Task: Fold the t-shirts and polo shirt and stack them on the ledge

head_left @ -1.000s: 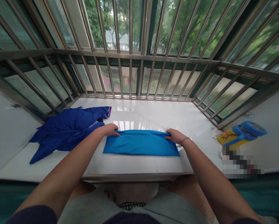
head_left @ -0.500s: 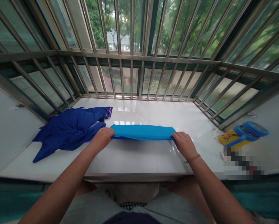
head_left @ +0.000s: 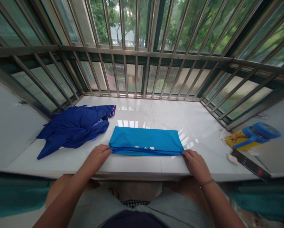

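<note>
A bright blue cloth (head_left: 145, 136) lies spread as a wide folded strip on the white sill, its near edge doubled over with a few white marks peeking out along the fold. My left hand (head_left: 99, 157) pinches the near left corner. At the near right corner, my right hand (head_left: 196, 161) grips the same edge between thumb and fingers. What kind of cloth item it is, I cannot tell. A crumpled dark blue garment (head_left: 76, 126) with a striped trim lies left of it, apart from my left hand.
On the right of the white sill (head_left: 137, 165) lie a yellow and blue bottle (head_left: 251, 136), a black flat box-like object (head_left: 251, 165) and a small whitish lump (head_left: 232, 158). Metal window bars (head_left: 142, 76) enclose the far side. The sill's front edge is close to my legs.
Both hands have drawn the cloth's near edge toward me and down. The cloth now lies flatter and shows more of its surface, with white marks visible.
</note>
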### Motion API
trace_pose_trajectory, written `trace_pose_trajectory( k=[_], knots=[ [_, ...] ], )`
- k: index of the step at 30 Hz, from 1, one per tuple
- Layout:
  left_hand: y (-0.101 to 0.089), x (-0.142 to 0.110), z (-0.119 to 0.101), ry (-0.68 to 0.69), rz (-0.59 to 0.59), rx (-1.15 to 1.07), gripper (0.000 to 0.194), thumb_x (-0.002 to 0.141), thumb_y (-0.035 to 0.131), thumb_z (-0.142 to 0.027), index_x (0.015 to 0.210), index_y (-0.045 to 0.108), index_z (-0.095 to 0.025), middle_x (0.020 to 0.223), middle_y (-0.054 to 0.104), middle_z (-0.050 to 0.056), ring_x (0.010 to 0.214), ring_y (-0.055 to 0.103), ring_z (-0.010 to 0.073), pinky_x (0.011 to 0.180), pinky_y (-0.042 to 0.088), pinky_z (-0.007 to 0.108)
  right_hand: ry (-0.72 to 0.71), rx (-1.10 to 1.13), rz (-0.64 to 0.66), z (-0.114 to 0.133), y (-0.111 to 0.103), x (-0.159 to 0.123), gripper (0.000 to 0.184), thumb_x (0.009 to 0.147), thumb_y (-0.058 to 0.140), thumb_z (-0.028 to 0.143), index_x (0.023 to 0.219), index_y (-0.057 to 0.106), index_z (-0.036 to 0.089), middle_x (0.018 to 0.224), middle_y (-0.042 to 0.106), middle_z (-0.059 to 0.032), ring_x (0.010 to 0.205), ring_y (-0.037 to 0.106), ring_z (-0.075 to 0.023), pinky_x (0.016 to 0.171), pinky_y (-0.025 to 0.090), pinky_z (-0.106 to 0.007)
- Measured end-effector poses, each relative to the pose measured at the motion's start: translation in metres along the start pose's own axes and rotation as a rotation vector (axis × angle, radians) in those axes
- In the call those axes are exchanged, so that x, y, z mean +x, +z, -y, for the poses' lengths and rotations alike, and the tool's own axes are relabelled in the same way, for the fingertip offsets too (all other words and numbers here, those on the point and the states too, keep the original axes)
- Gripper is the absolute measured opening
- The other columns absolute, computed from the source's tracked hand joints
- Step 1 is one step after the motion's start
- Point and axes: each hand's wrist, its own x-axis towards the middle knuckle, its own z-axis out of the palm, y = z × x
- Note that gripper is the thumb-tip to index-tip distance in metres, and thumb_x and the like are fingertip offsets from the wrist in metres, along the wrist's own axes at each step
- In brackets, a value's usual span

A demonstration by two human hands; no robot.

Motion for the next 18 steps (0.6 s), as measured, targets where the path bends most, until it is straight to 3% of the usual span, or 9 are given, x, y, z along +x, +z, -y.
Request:
trace_pose_trajectory(
  k=[3,8,12,15,18],
  knots=[
    [-0.003,-0.009,0.0,0.002,0.026,-0.029,0.028,0.105,0.054,-0.021,0.11,0.081,-0.027,0.121,0.079,0.01,0.11,0.071,0.0284,0.093,0.055,0.042,0.03,0.003,0.006,-0.002,-0.001,-0.006,0.029,0.1,0.054,0.013,0.116,0.077,0.023,0.112,0.076,-0.0102,0.098,0.068,-0.0254,0.087,0.053,-0.036],
    [-0.013,-0.022,-0.007,0.013,0.021,-0.169,0.022,0.105,0.064,-0.041,0.111,0.079,-0.026,0.13,0.078,0.01,0.12,0.07,0.0293,0.106,0.054,0.045,0.136,-0.008,-0.001,0.005,-0.004,-0.013,0.026,0.099,0.055,0.014,0.11,0.077,0.022,0.112,0.075,-0.0103,0.094,0.067,-0.0257,0.084,0.052,-0.037],
    [-0.017,-0.021,-0.013,-0.097,0.007,-0.228,0.026,0.106,0.062,-0.046,0.098,0.075,-0.025,0.117,0.08,0.009,0.111,0.073,0.0293,0.1,0.056,0.043,0.18,0.015,-0.052,0.024,-0.009,-0.004,0.024,0.103,0.053,0.019,0.114,0.075,0.02,0.109,0.075,-0.0112,0.095,0.066,-0.0263,0.085,0.051,-0.037],
    [-0.015,-0.013,-0.015,-0.151,-0.03,-0.223,0.028,0.106,0.062,-0.047,0.112,0.077,-0.024,0.112,0.081,0.009,0.107,0.074,0.0298,0.097,0.057,0.043,0.167,0.045,-0.055,0.033,-0.012,0.011,0.026,0.105,0.052,0.021,0.119,0.074,0.02,0.115,0.074,-0.0126,0.099,0.066,-0.0273,0.087,0.051,-0.038],
    [-0.01,-0.003,-0.015,-0.102,-0.02,-0.202,0.031,0.105,0.065,-0.046,0.125,0.078,-0.026,0.121,0.08,0.01,0.112,0.073,0.031,0.1,0.056,0.045,0.154,0.046,0.006,0.03,-0.012,0.026,0.027,0.105,0.054,0.023,0.122,0.075,0.02,0.121,0.074,-0.0131,0.102,0.067,-0.0283,0.086,0.051,-0.038]
  ],
)
